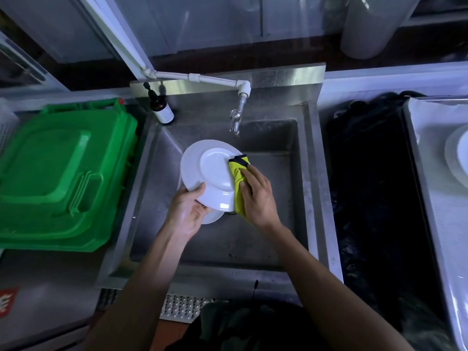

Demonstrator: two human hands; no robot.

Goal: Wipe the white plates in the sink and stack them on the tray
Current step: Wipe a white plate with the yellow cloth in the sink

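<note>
One tilted, underside-up white plate (211, 171) in left hand's (188, 211) curled grip, right hand (255, 196) clutching yellow cloth (238, 181), perhaps folded.

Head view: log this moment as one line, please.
step: wiping | left hand: holds white plate over sink | right hand: presses yellow cloth on plate | wiped plates on tray at right

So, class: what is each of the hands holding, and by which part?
The left hand grips the white plate by its near rim, bottom side up. The right hand holds the yellow-green cloth bunched against the plate's right edge.
</note>
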